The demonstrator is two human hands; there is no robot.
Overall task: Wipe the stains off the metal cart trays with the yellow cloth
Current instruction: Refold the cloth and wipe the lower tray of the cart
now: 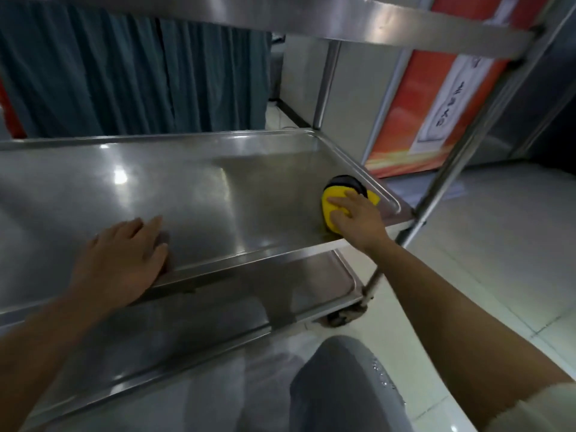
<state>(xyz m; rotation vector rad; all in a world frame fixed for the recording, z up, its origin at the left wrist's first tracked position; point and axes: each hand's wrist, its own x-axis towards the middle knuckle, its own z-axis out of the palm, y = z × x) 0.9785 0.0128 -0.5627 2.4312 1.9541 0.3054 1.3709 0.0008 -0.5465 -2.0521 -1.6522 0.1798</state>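
The middle metal tray [193, 194] of the cart spreads across the view, shiny and wet-looking near its right end. A yellow cloth [335, 204] with a dark part behind it lies bunched in the tray's right front corner. My right hand [358, 218] presses down on the cloth with the fingers spread over it. My left hand [124, 260] rests flat on the tray's front rim, fingers apart, holding nothing. Below is the lower tray [218, 307]; the underside of the top tray [311, 17] runs overhead.
A cart upright [461, 157] slants down at the right to a caster [346, 316] on the pale tiled floor. A teal curtain [134, 73] hangs behind the cart. An orange sign board [414, 104] stands at the right. My grey-clad knee [339, 385] is in front.
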